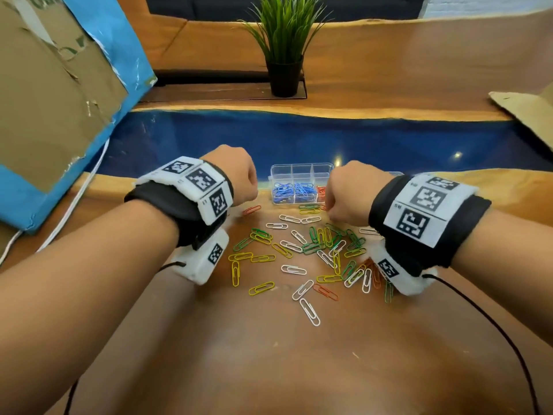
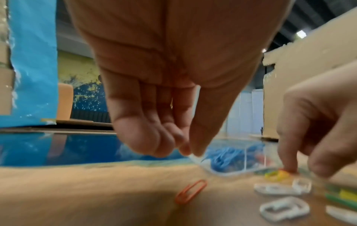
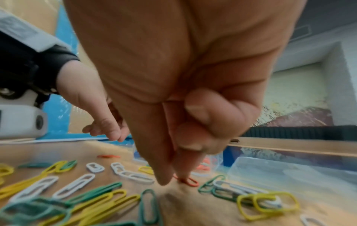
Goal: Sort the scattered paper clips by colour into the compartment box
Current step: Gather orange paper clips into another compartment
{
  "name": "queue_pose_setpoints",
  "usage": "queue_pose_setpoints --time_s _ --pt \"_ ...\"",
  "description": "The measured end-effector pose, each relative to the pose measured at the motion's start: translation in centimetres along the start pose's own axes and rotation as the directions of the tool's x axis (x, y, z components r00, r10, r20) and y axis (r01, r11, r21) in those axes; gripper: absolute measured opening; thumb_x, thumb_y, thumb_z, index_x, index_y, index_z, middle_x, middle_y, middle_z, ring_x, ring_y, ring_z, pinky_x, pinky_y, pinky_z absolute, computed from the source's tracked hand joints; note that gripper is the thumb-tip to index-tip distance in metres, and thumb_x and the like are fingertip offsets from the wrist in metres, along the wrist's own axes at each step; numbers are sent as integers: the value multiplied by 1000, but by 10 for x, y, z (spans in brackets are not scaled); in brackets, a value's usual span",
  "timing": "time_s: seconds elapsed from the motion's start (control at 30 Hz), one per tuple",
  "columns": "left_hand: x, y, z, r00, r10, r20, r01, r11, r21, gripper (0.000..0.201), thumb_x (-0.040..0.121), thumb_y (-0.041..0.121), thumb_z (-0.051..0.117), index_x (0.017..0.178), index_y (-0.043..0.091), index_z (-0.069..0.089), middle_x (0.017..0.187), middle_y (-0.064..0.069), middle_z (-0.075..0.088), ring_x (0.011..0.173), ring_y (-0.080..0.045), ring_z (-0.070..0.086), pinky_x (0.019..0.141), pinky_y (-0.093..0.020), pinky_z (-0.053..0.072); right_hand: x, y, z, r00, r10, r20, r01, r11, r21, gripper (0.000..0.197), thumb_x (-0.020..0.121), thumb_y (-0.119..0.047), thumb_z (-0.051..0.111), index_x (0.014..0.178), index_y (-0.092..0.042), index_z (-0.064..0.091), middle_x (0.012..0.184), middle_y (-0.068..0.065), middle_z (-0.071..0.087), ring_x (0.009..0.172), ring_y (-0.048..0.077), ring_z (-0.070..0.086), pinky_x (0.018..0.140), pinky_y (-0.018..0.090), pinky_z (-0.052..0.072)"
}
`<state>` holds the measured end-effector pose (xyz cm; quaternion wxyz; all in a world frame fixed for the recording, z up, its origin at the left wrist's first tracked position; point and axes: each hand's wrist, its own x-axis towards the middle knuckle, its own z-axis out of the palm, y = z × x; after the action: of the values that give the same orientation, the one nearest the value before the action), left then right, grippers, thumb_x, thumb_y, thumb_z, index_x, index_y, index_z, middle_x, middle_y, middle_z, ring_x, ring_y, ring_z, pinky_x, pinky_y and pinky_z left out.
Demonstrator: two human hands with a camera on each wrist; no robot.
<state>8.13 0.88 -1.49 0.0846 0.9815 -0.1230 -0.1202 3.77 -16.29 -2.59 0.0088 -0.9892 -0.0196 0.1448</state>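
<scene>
A clear compartment box (image 1: pixel 301 170) stands at the far edge of the wooden table, with blue clips (image 1: pixel 294 190) in two cells and red ones (image 1: pixel 320 191) in a third. Green, yellow, white and red paper clips (image 1: pixel 317 250) lie scattered in front of it. My right hand (image 3: pixel 173 181) reaches down just before the box, thumb and index tip pinching a red paper clip (image 3: pixel 190 182) that lies on the wood; its other fingers are curled. My left hand (image 2: pixel 190 150) hovers with thumb and fingertips drawn together, nothing seen between them, above an orange-red clip (image 2: pixel 191 193).
A blue resin strip (image 1: pixel 299 136) runs across the table behind the box. A torn cardboard and blue sheet (image 1: pixel 59 100) leans at the left, cardboard (image 1: pixel 529 115) lies at the right, and a potted plant (image 1: pixel 284 49) stands at the back. Cables (image 1: pixel 484 322) trail from both wrists.
</scene>
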Motion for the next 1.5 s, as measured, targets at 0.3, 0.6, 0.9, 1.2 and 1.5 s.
queue_pose_setpoints --time_s 0.3,0.6,0.9,1.2,1.5 --pt "5 0 13 997 -11 75 -3 983 186 25 76 32 72 91 12 72 91 -6 72 90 -24 67 67 -32 52 -1 -4 2 999 -30 16 30 998 -47 11 85 -23 62 87 -13 65 82 5 59 80 23 60 64 27 45" --pt "1 7 18 996 -7 87 -9 984 178 24 75 26 67 92 9 69 93 -8 71 88 -24 67 63 -28 49 0 1 0 995 -32 97 34 999 -13 21 83 -29 61 91 -10 67 85 4 65 85 22 63 63 26 47" --pt "-9 8 11 994 64 92 -55 994 -95 6 76 16 62 72 18 58 66 3 65 63 -16 63 70 -30 55 -4 13 -2 995 -58 76 32 949 313 16 76 -26 66 66 -15 58 67 3 63 61 16 57 64 29 50" --pt "-20 40 22 902 303 307 -28 752 -659 21 86 1 43 69 8 52 61 -10 50 45 -16 54 47 -24 53 -31 54 1 996 -78 52 -11 458 889 29 81 12 54 63 -9 46 67 14 60 44 11 56 43 19 48" --pt "-29 68 40 834 409 370 -238 872 -428 8 80 21 59 73 20 54 49 8 45 43 -10 40 46 -18 35 -59 84 25 968 -123 220 -191 211 959 23 87 8 44 85 -9 60 69 8 56 52 13 58 46 18 50"
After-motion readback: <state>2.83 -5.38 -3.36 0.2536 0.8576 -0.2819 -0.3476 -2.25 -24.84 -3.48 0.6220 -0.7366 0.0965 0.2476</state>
